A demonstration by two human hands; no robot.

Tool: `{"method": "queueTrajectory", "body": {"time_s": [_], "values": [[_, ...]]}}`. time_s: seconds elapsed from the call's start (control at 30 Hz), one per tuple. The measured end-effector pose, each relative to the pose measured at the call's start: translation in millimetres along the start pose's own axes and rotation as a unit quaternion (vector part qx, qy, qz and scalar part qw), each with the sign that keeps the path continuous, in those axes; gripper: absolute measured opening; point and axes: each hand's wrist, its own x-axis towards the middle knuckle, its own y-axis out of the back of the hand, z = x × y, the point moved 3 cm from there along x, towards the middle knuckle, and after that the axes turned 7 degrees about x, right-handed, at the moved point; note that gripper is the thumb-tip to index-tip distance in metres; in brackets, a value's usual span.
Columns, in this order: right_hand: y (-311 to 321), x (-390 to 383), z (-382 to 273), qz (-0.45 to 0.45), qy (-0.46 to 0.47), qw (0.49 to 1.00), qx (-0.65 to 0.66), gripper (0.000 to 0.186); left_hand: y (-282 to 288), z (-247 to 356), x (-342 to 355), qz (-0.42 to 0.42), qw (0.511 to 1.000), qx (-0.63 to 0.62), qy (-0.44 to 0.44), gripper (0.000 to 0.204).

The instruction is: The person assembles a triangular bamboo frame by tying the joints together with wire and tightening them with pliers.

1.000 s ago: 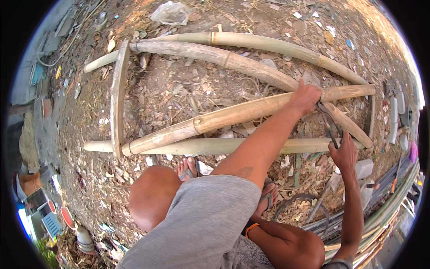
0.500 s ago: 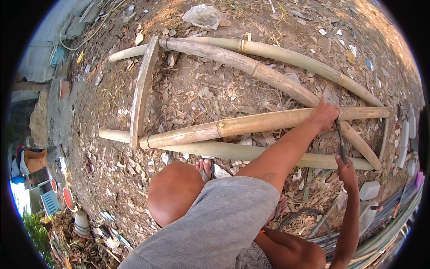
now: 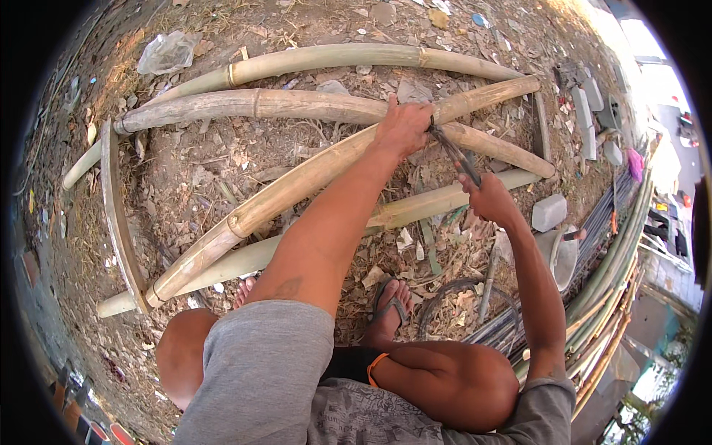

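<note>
Two bamboo poles cross under my left hand (image 3: 405,127): a tan one (image 3: 315,172) slanting up to the right and a greyer, weathered one (image 3: 319,106). My left hand lies closed over the tan pole at the crossing. In my right fist (image 3: 489,199) is a dark, two-handled metal tool (image 3: 451,147), blurred, resembling pincers. Its far end reaches the crossing beside my left fingers, and what it bites on there is hidden. Flat wooden crosspieces join the frame's ends, one at the left (image 3: 121,215) and one at the right (image 3: 541,127).
Two further bamboo poles, one far (image 3: 326,55) and one near (image 3: 423,205), lie along the frame. Loops of dark wire (image 3: 437,293), a grey block (image 3: 549,213) and bundled bamboo strips (image 3: 604,297) are at my right. A clear plastic bag (image 3: 169,53) lies far left among leaf litter.
My view has turned right, so the frame sits farther left in it. The left hand stays on the crossing. The tool in my right hand now slants up to the left.
</note>
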Motion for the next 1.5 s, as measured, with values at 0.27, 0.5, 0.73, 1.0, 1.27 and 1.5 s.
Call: {"method": "queueTrajectory", "body": {"time_s": [0.27, 0.5, 0.73, 1.0, 1.27, 1.5], "values": [[-8.1, 7.0, 29.7, 0.088, 0.114, 0.984, -0.106, 0.036, 0.8, 7.2, -4.3, 0.030, 0.999, 0.011, -0.002, 0.060], [7.8, 15.2, 42.4, 0.027, 0.079, 0.997, 0.005, 0.065, -5.8, 3.1, -4.8, 0.041, 0.999, 0.013, -0.020, 0.061], [15.3, -9.7, 11.9, 0.135, 0.102, 0.973, -0.159, 0.075, -2.5, 6.4, -7.1, 0.049, 0.999, 0.013, -0.012, 0.059], [8.5, -14.9, -0.5, 0.170, 0.131, 0.962, -0.168, 0.077, -4.6, 3.1, -8.3, 0.058, 0.998, 0.003, -0.013, 0.058], [5.6, -19.6, -5.0, 0.236, 0.153, 0.931, -0.232, 0.087, -1.4, 3.2, -8.3, 0.046, 0.999, -0.002, -0.010, 0.058], [-2.2, -14.7, -2.8, 0.223, 0.139, 0.941, -0.212, 0.085, 2.3, 5.2, -7.3, 0.031, 0.999, -0.012, -0.008, 0.057]]}}
